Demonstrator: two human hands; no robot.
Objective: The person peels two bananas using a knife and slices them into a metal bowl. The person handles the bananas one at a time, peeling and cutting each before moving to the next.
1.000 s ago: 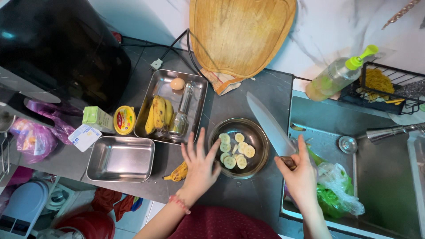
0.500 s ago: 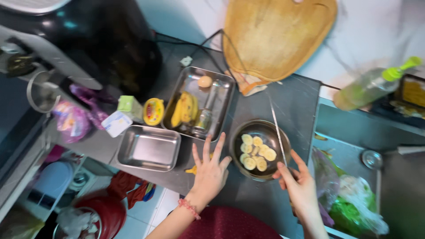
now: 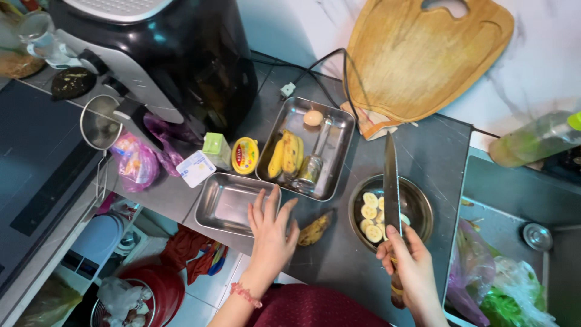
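Observation:
My right hand point(image 3: 410, 266) grips the handle of a large kitchen knife point(image 3: 391, 181), whose blade points away from me over a round metal bowl point(image 3: 417, 206) of banana slices point(image 3: 370, 221). My left hand point(image 3: 270, 233) lies open and flat on the grey counter, fingers reaching the rim of an empty steel tray point(image 3: 227, 203). A banana peel point(image 3: 315, 229) lies just right of that hand. Behind it a second steel tray point(image 3: 336, 151) holds whole bananas point(image 3: 285, 154), an egg point(image 3: 313, 118) and a metal utensil.
A wooden cutting board point(image 3: 423, 54) leans on the back wall. A black appliance point(image 3: 163, 54) stands at back left, with a yellow tub point(image 3: 245, 155) and small cartons point(image 3: 206, 158) near it. The sink point(image 3: 514, 242) at right holds bags and greens. A green bottle point(image 3: 535, 142) rests beside it.
The view has shifted left. My left hand slid left from beside the bowl to the empty tray's edge. The knife turned from slanting to upright over the bowl.

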